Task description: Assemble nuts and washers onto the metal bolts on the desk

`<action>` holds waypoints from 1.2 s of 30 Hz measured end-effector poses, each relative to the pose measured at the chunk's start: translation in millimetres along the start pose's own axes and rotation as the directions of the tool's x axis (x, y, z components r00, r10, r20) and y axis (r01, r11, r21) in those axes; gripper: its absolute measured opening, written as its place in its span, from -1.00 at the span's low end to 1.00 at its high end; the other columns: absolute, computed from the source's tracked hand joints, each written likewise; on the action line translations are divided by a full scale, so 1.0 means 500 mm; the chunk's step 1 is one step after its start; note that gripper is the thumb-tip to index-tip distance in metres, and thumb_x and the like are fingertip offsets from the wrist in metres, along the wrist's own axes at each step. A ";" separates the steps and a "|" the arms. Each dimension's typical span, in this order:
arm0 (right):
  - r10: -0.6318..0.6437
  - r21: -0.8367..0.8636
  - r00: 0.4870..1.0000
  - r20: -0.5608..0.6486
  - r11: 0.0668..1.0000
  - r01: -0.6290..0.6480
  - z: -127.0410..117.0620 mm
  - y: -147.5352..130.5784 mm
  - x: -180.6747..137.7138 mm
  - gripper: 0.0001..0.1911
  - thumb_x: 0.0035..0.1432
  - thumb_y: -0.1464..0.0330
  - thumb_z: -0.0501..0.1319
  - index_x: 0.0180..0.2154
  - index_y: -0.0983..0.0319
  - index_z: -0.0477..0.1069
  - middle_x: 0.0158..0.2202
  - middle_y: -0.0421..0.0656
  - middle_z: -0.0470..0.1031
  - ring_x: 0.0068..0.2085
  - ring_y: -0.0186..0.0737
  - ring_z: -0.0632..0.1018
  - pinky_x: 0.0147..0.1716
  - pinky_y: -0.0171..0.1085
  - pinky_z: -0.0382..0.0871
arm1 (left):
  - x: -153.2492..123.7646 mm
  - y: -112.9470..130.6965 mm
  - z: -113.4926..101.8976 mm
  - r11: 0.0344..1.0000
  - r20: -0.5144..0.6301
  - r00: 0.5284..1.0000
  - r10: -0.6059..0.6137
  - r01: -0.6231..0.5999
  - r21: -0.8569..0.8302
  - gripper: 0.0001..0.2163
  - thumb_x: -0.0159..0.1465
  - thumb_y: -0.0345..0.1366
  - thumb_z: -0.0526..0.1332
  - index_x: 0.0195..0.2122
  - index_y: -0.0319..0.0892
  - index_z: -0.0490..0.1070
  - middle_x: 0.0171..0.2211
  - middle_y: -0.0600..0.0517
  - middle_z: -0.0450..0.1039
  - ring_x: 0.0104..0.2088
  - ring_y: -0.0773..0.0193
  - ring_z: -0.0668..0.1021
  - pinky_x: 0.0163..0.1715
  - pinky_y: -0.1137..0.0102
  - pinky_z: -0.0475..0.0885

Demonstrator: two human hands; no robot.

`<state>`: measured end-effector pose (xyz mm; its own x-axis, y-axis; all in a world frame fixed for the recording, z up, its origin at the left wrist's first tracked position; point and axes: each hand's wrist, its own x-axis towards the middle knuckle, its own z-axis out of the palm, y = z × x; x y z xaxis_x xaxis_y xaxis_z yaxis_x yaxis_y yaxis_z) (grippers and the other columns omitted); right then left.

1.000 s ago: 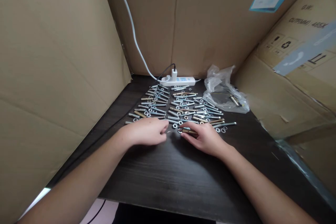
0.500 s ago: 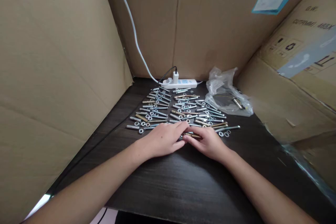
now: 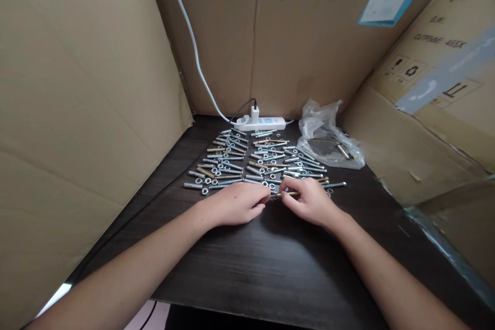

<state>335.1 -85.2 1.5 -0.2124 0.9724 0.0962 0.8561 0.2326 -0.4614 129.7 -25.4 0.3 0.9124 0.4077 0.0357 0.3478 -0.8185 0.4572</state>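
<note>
The two hands are close but apart, with a narrow gap between them over the near edge of the spread of metal parts. The right hand (image 3: 309, 200) has its thumb and forefinger closed around a gold bolt (image 3: 293, 194), which lies low and nearly level, its left end pointing into the gap; that pinch probably steadies it while leaving the end free. The left hand (image 3: 240, 203) faces it with fingers curled down, and I cannot tell whether anything is inside them, since the back of the hand hides the fingertips. Beyond the hands, bolts (image 3: 232, 159) lie mostly crosswise in rough columns, with nuts (image 3: 204, 191) and washers (image 3: 265, 183) among them, a spacing that seems meant to let single pieces be seen and reached. A clear plastic bag (image 3: 313, 113) sits far right, perhaps to be out of the way, with some metal parts inside. The white power strip (image 3: 276, 124) rests at the far side of the dark table (image 3: 240, 258), by the far cardboard wall (image 3: 216, 36), likely for the same reason.
</note>
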 end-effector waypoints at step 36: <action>-0.127 0.240 0.991 0.039 0.964 0.114 0.019 -0.001 -0.001 -0.82 0.28 0.26 0.00 -0.28 0.20 0.29 -0.41 -0.20 0.46 -0.41 -0.29 0.43 -0.38 -0.34 0.21 | 0.005 0.009 -0.007 1.000 -0.210 0.978 0.018 -0.013 0.024 -0.87 0.28 -0.31 0.10 -0.15 -0.16 0.27 -0.21 0.01 0.37 -0.21 0.25 0.45 -0.22 0.37 0.34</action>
<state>330.4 -86.1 -6.7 -0.3380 0.9335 0.1196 0.6877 0.3318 -0.6457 132.9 -26.6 5.4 0.8527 0.4691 0.2297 0.3413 -0.8333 0.4350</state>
